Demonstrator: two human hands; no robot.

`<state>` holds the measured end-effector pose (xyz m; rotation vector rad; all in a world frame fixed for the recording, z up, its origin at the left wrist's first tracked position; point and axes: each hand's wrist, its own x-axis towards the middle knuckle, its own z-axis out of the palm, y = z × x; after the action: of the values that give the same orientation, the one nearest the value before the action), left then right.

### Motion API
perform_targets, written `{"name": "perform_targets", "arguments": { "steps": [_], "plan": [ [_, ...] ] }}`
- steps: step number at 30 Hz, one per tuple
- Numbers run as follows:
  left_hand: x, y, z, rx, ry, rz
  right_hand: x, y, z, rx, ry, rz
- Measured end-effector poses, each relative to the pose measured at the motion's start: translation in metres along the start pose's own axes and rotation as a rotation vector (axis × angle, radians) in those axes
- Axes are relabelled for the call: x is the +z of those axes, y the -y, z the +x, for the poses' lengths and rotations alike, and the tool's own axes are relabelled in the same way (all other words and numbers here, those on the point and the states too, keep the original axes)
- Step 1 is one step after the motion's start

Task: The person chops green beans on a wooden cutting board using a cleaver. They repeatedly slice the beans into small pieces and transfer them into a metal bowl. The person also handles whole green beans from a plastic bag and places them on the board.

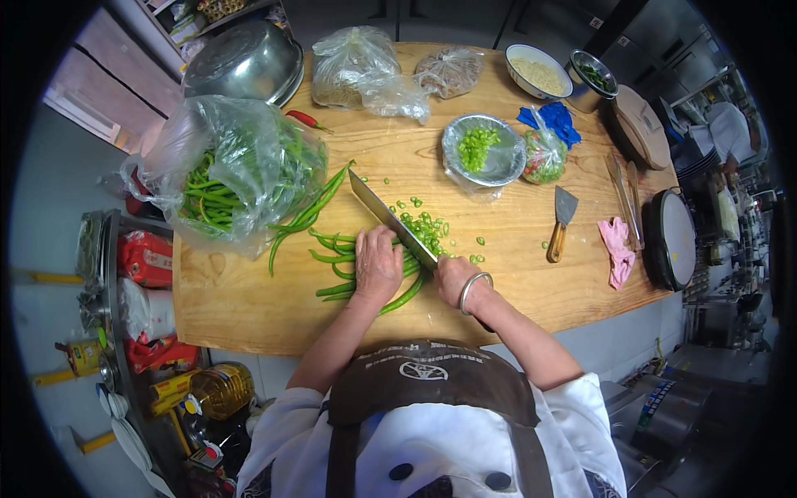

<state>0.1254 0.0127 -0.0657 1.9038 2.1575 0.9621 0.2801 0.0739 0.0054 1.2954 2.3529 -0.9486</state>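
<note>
My left hand (pixel 378 263) presses a bunch of long green chili peppers (pixel 336 289) flat against the wooden table (pixel 249 299). In my right hand (pixel 459 280) is the handle of a kitchen cleaver, its blade (pixel 392 219) slanting away to the upper left beside my left fingers. Chopped green pepper rings (pixel 424 229) lie just right of the blade, a few scattered farther off. Several whole peppers (pixel 314 208) lie left of the blade, next to a clear plastic bag (pixel 255 168) filled with more. A plastic-lined metal bowl (pixel 505 168) holds chopped green pieces.
Along the back stand an upturned metal basin (pixel 243 62), bagged food (pixel 355 68), a bowl of pale shreds (pixel 537 73) and a metal container of greens (pixel 591 81). To the right lie a scraper (pixel 562 218), tongs (pixel 624 199), a pink cloth (pixel 616 252) and a round griddle (pixel 674 239).
</note>
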Motion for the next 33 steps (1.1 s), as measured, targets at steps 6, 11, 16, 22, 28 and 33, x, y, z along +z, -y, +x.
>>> {"name": "perform_targets", "arguments": {
  "steps": [6, 11, 16, 22, 28, 33],
  "plan": [
    [-0.018, -0.026, -0.014, -0.110, 0.382, 0.406, 0.001, -0.001, -0.005, -0.026, -0.034, 0.019],
    [-0.011, -0.004, -0.011, -0.022, 0.388, 0.375, -0.004, 0.002, -0.006, -0.011, -0.005, 0.004],
    [-0.014, -0.001, -0.008, 0.060, 0.323, 0.357, -0.001, -0.003, -0.006, -0.064, -0.037, 0.027],
    [0.007, -0.015, -0.019, -0.014, 0.136, 0.482, -0.001, -0.015, -0.012, -0.113, -0.117, 0.000],
    [0.012, -0.009, -0.016, -0.034, 0.047, 0.320, 0.010, -0.019, -0.009, -0.098, -0.090, 0.012],
    [0.015, -0.003, -0.017, -0.023, -0.005, 0.222, 0.002, -0.012, -0.013, -0.037, -0.006, -0.008]
  ]
}}
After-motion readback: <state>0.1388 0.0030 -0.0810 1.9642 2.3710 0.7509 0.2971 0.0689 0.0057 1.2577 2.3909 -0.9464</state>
